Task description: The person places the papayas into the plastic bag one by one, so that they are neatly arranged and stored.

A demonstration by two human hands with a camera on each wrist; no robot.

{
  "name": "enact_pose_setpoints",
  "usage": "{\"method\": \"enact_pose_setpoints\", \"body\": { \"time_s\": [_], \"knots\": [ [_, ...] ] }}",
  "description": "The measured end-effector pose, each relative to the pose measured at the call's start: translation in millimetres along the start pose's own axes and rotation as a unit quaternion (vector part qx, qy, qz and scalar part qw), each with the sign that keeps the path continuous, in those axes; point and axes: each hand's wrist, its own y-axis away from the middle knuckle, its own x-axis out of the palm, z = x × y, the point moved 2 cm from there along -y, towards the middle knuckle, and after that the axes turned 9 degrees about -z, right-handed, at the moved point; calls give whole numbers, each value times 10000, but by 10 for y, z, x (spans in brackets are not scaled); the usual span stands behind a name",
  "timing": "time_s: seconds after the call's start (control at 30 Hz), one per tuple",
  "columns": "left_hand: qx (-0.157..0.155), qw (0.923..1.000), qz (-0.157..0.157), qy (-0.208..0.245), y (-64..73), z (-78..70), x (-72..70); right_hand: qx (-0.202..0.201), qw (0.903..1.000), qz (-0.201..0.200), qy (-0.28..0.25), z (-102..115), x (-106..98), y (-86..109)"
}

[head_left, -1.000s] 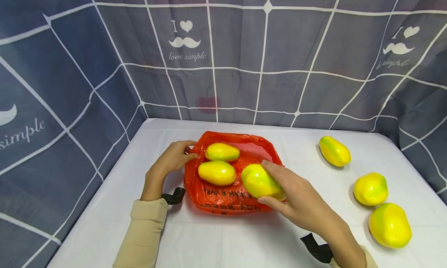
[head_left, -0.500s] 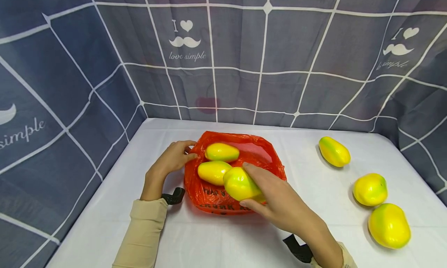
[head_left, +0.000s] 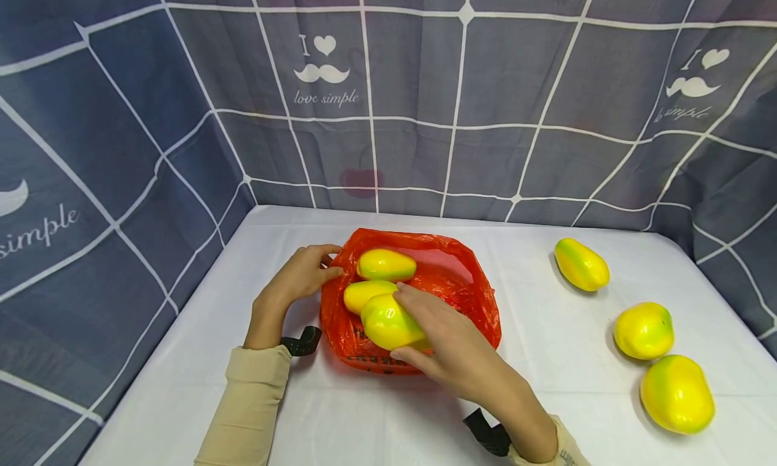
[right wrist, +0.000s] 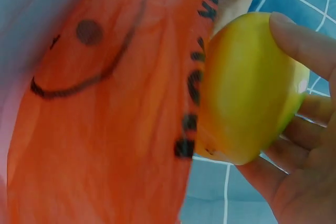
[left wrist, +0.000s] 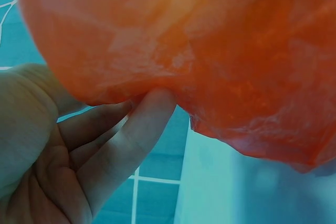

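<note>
A red plastic bag (head_left: 449, 297) lies wide-mouthed in the middle of the table in the head view. Inside it rest two glossy yellow-green papayas, a rear papaya (head_left: 386, 265) and a front papaya (head_left: 366, 293) that is partly covered. My right hand (head_left: 452, 341) grips a third papaya (head_left: 391, 322) over the bag's mouth, fingers on the far side and thumb on the near side. The right wrist view has this held papaya (right wrist: 252, 87) behind the bag's printed side. My left hand (head_left: 303, 274) pinches the bag's left rim; part of its thumb is hidden by the plastic (left wrist: 157, 40).
On the right of the white-covered table (head_left: 534, 358) lie a far papaya (head_left: 581, 264), a middle papaya (head_left: 644, 330) and a near papaya (head_left: 677, 394). A grey gridded cloth (head_left: 413, 95) hangs behind the table and along its sides.
My right hand has carried its papaya leftward across the bag's mouth, so it now overlaps the front papaya in the bag. My left hand stays at the left rim.
</note>
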Motion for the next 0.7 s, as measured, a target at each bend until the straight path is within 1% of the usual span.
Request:
{"method": "enact_pose_setpoints", "body": {
  "time_s": [0.23, 0.4, 0.57, 0.7],
  "knots": [
    [-12, 10000, 31, -21, -8, 5, 15, -135, 9992, -71, 363, 60, 132, -48],
    [-36, 10000, 15, -29, -13, 8, 3, -196, 9991, 10, 371, 97, 195, -119],
    [27, 10000, -10, -45, -19, -7, -6, -275, 9985, 138, 444, 117, 234, -192],
    [-72, 9999, 28, -77, -1, -4, -21, -236, 9986, 228, 415, 134, 273, -240]
  ]
}}
